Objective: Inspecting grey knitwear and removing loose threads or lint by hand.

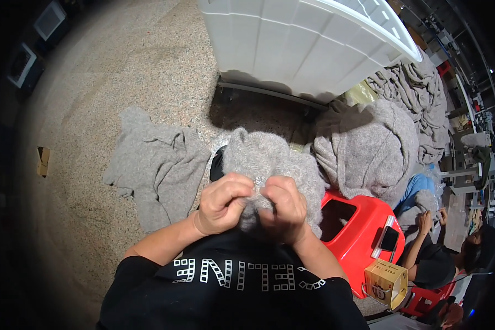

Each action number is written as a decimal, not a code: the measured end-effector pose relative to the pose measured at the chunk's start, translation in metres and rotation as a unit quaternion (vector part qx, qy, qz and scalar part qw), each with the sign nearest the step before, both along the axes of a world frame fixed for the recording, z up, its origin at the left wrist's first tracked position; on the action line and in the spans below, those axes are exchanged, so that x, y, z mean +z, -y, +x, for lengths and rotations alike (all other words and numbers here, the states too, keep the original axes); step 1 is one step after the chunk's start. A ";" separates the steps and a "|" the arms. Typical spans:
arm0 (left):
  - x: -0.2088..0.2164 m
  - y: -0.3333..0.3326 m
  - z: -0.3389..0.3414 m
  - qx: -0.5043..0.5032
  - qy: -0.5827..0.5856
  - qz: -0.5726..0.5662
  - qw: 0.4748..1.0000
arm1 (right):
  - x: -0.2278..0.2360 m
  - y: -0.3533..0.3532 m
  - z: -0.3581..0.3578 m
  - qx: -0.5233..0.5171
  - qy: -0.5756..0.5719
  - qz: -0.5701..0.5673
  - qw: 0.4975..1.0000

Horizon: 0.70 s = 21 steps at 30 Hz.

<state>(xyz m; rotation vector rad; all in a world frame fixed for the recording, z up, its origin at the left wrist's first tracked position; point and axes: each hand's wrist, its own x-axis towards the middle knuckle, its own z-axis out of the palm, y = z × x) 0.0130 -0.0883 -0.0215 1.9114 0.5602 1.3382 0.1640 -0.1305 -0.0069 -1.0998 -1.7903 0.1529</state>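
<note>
A fuzzy light-grey knit garment (pixel 258 148) lies bunched over my lap. Close together at its near part, both my hands pinch the knit. The fingers of my left hand (pixel 224 203) are closed with the thumb pressed against them. My right hand (pixel 286 209) is closed the same way, a small gap away. A small shiny patch shows on the fabric between the fingertips; what it is I cannot make out. To the left, another grey knit garment (pixel 159 165) is spread wrinkled on the floor.
A large white plastic bin (pixel 291 44) stands ahead on a dark base. Piles of grey knitwear (pixel 368 148) lie right of it. Beside my right arm is a red plastic stool (pixel 357 225) with a phone (pixel 389 238) and a yellow box (pixel 386 282). A co-worker (pixel 440 253) sits further right, handling grey fabric.
</note>
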 end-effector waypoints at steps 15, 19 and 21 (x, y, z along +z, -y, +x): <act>-0.004 -0.007 -0.009 -0.060 -0.031 0.083 0.994 | 0.008 -0.003 0.012 0.091 -0.017 -0.073 0.993; -0.004 -0.002 -0.009 -0.053 -0.023 0.065 0.996 | 0.004 -0.001 0.008 0.068 0.024 -0.038 0.997; -0.005 0.002 -0.009 -0.046 -0.023 0.039 0.998 | 0.001 0.002 0.003 0.052 0.019 -0.017 0.998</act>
